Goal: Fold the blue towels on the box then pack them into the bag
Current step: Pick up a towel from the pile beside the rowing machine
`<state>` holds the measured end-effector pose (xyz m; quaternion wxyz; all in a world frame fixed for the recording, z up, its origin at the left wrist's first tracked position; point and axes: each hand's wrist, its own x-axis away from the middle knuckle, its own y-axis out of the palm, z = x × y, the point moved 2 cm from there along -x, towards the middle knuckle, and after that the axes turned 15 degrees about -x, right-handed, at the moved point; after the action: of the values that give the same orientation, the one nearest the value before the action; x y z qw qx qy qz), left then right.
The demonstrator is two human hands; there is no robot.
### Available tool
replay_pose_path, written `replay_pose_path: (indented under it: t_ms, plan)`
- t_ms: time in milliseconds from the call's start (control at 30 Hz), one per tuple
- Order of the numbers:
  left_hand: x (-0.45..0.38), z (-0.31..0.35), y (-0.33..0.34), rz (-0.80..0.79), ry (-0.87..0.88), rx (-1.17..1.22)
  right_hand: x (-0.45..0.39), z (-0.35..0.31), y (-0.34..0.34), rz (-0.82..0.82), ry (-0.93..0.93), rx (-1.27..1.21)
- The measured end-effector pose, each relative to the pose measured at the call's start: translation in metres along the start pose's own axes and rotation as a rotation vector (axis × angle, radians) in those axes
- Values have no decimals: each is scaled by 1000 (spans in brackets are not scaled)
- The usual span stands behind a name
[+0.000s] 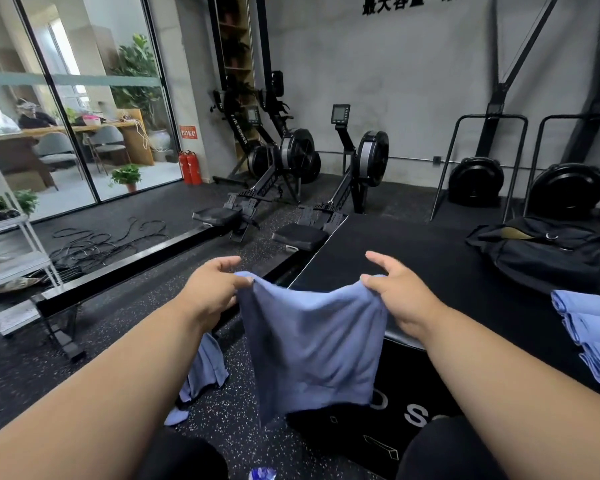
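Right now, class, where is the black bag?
The black bag lies at the head view's right edge on the black box, just beyond the folded blue towels.

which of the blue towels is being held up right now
The towel pinched at its top corners by the left hand and right hand; the folded towels lie stacked on the box.

Large black Chinese characters [394, 3] run along the top of the grey wall, cut by the frame edge; "最大容量" reads, the rest is cropped. The upright rowing machine's rail [239, 130] carries white lettering, seemingly "ROWER". The black box [388, 424] shows white letters "O" and "S". A red wall sign [188, 132] is too small to read.
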<state>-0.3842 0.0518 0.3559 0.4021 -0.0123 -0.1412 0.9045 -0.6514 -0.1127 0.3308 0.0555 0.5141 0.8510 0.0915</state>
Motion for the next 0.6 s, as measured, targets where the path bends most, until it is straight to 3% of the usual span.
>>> replay_pose_path:
  t_ms: [133,267,433,600]
  plan:
    - [-3,14,-10,-63,-70,145,1,-16,-6,82,-54,-107]
    - [22,-2,-3,-273,-181,-114,6,-4,-4,45,-12,-88]
    - [10,-8,-12,-168,-104,20,7,0,-23,112,-29,8]
    - [9,-10,-7,-106,25,-210,13,-5,-33,156,-131,213]
